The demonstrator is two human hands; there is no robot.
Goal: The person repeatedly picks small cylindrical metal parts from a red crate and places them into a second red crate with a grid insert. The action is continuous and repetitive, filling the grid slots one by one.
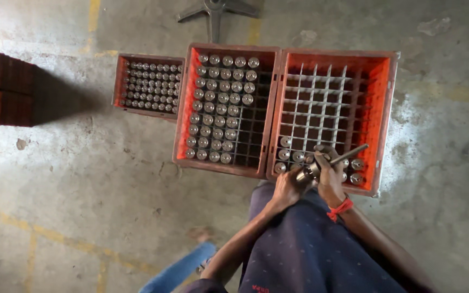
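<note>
A metal cylinder (307, 173) is gripped closed in the left hand (286, 190) while a thin rod (348, 153), clasped by the right hand (329, 182), is worked into it over the right crate's (386, 108) near edge.

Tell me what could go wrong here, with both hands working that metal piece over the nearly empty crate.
1. The left hand grips the metal cylinder over the right crate; a slip might drop it onto the parts already slotted below.
2. The right hand holds a thin rod close to the left fingers, so it could jab them.
3. The crates sit on uneven, cracked floor, so they may rock.
</note>
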